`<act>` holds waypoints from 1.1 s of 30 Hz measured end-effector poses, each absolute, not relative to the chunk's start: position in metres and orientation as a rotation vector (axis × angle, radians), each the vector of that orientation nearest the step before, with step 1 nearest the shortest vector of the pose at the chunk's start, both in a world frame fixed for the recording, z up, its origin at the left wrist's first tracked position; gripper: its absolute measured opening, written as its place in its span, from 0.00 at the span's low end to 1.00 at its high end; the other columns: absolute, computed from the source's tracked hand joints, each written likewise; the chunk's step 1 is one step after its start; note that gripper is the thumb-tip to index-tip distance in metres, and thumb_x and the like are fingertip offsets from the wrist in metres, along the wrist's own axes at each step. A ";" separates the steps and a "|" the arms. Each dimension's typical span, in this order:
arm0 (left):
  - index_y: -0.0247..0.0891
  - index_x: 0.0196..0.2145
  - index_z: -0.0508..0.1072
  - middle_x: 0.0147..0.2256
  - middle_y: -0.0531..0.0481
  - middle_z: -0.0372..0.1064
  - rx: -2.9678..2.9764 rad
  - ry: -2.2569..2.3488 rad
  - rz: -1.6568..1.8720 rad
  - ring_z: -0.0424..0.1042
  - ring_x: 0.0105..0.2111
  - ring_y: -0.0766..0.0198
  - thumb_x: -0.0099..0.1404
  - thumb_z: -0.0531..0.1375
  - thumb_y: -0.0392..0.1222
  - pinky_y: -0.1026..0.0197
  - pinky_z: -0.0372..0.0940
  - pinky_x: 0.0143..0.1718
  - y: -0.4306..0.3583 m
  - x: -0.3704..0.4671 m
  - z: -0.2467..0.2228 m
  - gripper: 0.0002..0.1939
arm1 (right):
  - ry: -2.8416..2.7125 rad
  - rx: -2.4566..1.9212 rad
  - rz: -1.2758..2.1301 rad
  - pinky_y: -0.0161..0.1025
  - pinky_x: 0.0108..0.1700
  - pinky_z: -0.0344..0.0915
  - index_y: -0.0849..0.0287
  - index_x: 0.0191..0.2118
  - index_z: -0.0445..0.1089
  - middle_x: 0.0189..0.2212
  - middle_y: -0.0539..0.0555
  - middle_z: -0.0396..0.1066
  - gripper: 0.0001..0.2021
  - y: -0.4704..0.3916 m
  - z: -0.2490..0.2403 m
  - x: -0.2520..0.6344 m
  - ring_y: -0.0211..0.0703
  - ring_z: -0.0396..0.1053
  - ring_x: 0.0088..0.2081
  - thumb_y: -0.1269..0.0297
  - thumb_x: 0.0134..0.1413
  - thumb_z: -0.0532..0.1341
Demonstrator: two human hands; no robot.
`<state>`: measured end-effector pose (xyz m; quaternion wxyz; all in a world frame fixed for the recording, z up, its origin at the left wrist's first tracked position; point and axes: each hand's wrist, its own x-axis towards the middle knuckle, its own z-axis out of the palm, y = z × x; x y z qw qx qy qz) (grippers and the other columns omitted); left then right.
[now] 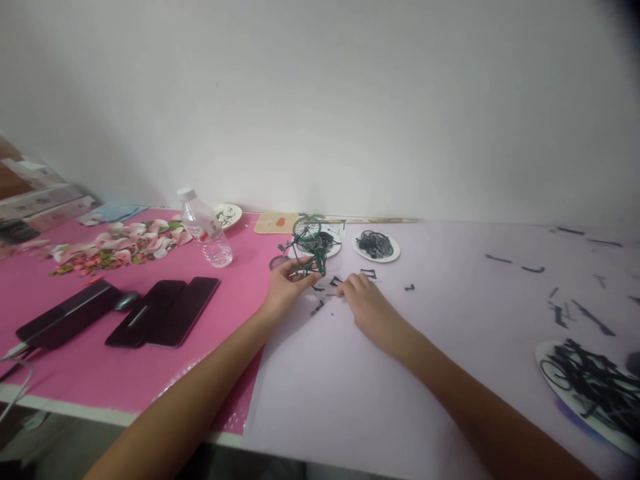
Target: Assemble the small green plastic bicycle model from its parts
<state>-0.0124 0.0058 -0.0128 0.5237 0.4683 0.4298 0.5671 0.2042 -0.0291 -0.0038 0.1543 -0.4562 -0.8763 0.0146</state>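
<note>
Behind the table stands a plain, pale grey wall. The table's left part has a glossy pink covering; its right part has a smooth, pale lilac covering. On the pink, from the left, lie a long, glossy black, box-shaped device, a loose heap of pink-and-white petals with green bits, a small, dark, rounded object and two overlapping flat black slabs like phones. A clear plastic bottle with a white cap stands near a round white plate. On the lilac, a small white plate of thin black parts sits near the wall, and a larger white plate piled with black parts is at far right, loose black strips beyond it.

The dark green miniature bicycle is at the fingertips of the left hand, which pinches it low down. The right hand, fingers curled, is just right of it, near small black pieces; whether it holds anything cannot be told.

The bicycle is tilted, one thin-spoked wheel raised, the other lower left.
</note>
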 end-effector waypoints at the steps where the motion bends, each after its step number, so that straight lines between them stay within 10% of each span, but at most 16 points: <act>1: 0.36 0.48 0.78 0.45 0.42 0.79 1.123 1.027 1.355 0.79 0.36 0.60 0.49 0.77 0.45 0.57 0.74 0.40 0.006 -0.012 -0.013 0.29 | -2.488 -1.289 0.057 0.46 0.45 0.62 0.59 0.43 0.68 0.42 0.60 0.67 0.23 -0.028 -0.004 0.205 0.54 0.62 0.45 0.90 0.48 0.48; 10: 0.35 0.48 0.78 0.44 0.42 0.80 1.119 1.037 1.348 0.79 0.36 0.60 0.48 0.78 0.45 0.57 0.73 0.41 0.005 -0.012 -0.012 0.31 | -2.263 -1.058 0.286 0.48 0.49 0.64 0.56 0.41 0.66 0.40 0.56 0.69 0.07 -0.025 -0.005 0.200 0.51 0.64 0.45 0.71 0.71 0.53; 33: 0.33 0.49 0.78 0.45 0.41 0.80 1.092 1.024 1.319 0.80 0.36 0.59 0.47 0.78 0.44 0.57 0.74 0.42 0.005 -0.009 -0.014 0.32 | -2.500 -1.444 0.594 0.38 0.40 0.60 0.55 0.33 0.70 0.38 0.52 0.71 0.06 -0.018 0.019 0.227 0.47 0.68 0.45 0.71 0.62 0.61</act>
